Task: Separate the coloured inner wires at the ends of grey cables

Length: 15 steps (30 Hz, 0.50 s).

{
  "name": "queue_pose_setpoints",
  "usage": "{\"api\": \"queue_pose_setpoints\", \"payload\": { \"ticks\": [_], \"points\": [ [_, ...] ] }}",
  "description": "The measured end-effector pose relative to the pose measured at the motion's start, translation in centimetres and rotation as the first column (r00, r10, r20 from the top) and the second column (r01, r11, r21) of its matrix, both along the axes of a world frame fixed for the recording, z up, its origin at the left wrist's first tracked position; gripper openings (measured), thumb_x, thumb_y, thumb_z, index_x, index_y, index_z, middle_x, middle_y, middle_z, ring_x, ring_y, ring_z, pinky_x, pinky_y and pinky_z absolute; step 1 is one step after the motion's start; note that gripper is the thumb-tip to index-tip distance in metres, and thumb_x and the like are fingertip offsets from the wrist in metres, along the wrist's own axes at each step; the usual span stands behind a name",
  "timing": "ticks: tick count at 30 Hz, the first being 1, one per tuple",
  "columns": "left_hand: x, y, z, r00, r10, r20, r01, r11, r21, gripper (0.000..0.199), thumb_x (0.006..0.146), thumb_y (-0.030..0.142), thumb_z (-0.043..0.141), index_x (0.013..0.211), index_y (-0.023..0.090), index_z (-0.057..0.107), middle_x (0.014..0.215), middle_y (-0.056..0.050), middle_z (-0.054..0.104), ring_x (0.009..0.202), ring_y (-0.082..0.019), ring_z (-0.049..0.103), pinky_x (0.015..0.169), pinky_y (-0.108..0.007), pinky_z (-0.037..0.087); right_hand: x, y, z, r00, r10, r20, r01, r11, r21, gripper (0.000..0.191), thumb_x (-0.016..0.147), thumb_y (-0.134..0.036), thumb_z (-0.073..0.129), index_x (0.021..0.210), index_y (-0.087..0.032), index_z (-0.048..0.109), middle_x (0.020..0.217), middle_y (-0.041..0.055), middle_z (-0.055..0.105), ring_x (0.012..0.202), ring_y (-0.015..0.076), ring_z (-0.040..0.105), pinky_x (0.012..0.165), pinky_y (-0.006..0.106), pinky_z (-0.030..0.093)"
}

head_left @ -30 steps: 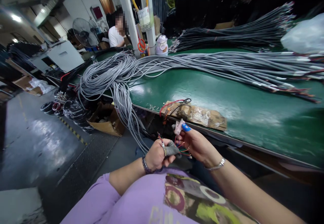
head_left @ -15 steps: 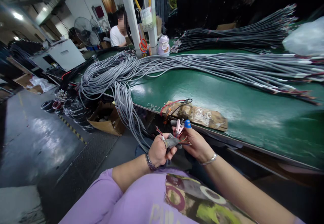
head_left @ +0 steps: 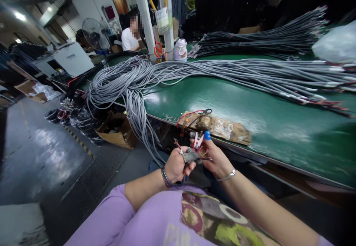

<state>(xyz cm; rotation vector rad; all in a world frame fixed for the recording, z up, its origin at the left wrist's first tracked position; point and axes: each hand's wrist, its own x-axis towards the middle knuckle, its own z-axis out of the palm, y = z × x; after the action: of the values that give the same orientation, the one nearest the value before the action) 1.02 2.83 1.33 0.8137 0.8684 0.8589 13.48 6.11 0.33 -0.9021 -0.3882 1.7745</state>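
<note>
My left hand (head_left: 179, 166), with grey coverings on its fingers, is closed around grey cable ends near my lap. Thin coloured wires (head_left: 205, 156) fan out from it toward my right hand, and a second small tuft of wires (head_left: 176, 142) sticks up beside the thumb. My right hand (head_left: 217, 160) is close by, a blue cover (head_left: 207, 135) on its thumb. Between that thumb and a grey-covered finger it grips a small pink clip-like tool (head_left: 198, 141), just above the fanned wires. The fingers partly hide where tool and wires meet.
Long grey cables (head_left: 116, 79) drape over the green table (head_left: 267, 123), some hanging off its near edge. A wooden board (head_left: 228, 129) with red and black leads lies at that edge. Black cable bundles (head_left: 256, 38) lie behind. A cardboard box (head_left: 116, 133) stands below; a co-worker (head_left: 130, 38) sits beyond.
The pink tool has tilted slightly in my right hand, and both hands sit a touch further right in view. Their grips look the same.
</note>
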Motion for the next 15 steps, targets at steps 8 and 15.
{"api": "queue_pose_setpoints", "payload": {
  "ticks": [8, 15],
  "points": [
    [-0.12, -0.16, -0.39, 0.998, 0.034, -0.048, -0.034, 0.999, -0.009, 0.032, 0.064, 0.042, 0.07, 0.064, 0.016, 0.052, 0.04, 0.004, 0.05, 0.024, -0.005, 0.033, 0.027, -0.019, 0.014, 0.04, -0.15, -0.06, 0.992, 0.041, -0.116, -0.036, 0.999, 0.041, 0.041, 0.069, -0.059, 0.07, 0.07, -0.018, 0.067, 0.062, 0.0028, 0.068, 0.049, 0.0126, 0.059, 0.048, 0.023, 0.05],
    [-0.27, -0.29, 0.03, 0.998, 0.041, -0.057, -0.041, 0.999, 0.013, 0.034, 0.064, 0.044, 0.07, 0.063, 0.016, 0.051, 0.041, 0.004, 0.05, 0.025, -0.005, 0.033, 0.027, -0.019, 0.014, 0.04, 0.09, -0.24, 0.985, 0.041, -0.167, -0.038, 0.999, 0.021, 0.041, 0.067, -0.057, 0.073, 0.069, -0.016, 0.068, 0.062, 0.0026, 0.069, 0.044, 0.0111, 0.058, 0.044, 0.022, 0.05]
  ]
}}
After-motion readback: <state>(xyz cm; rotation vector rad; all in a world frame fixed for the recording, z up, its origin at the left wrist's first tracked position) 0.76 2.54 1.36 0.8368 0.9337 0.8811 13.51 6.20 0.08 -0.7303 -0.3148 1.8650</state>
